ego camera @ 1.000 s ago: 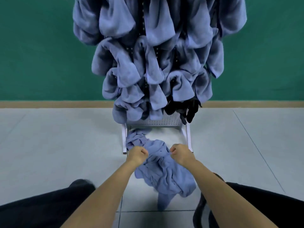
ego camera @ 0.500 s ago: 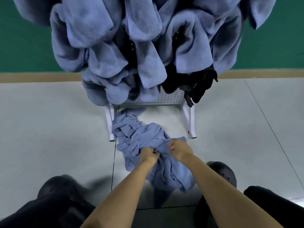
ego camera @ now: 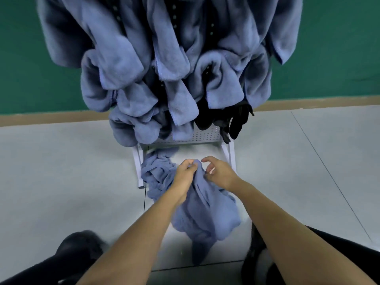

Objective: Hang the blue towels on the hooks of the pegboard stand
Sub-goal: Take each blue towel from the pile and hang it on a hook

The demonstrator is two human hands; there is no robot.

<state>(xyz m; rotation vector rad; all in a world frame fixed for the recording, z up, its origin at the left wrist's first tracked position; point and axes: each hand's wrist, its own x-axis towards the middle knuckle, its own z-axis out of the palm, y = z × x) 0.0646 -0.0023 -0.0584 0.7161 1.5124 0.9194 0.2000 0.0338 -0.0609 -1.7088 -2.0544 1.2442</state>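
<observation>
Head view: the left hand (ego camera: 186,171) grips a bunched fold at the top of a blue towel (ego camera: 207,214), its fingers (ego camera: 190,163) curled tight round the cloth. The towel hangs from that grip in front of the person, low before the pegboard stand (ego camera: 203,136). More blue cloth (ego camera: 158,175) lies crumpled on the floor (ego camera: 61,171) between the stand's legs. Whether it is part of the same towel cannot be told.

The right hand (ego camera: 221,172) sits just beside the left. Its fingers (ego camera: 206,159) are loosely curved and spread, with no cloth seen between them. Both forearms reach forward and down, wrists close together.

Recommended procedure:
1. Take a second hold with the right hand just beside the left, so the fold is stretched into a short, taut span.
2. Lift until the trailing end clears the floor.
3. Locate a free hook. The hung towels (ego camera: 131,58) cover most of the panel and the hooks are hidden, so part the cloth first.
4. Keep clear of the black items (ego camera: 236,120) at the lower right.
5. Seat the fold fully before letting go, since plush cloth is likely to slip.
</observation>
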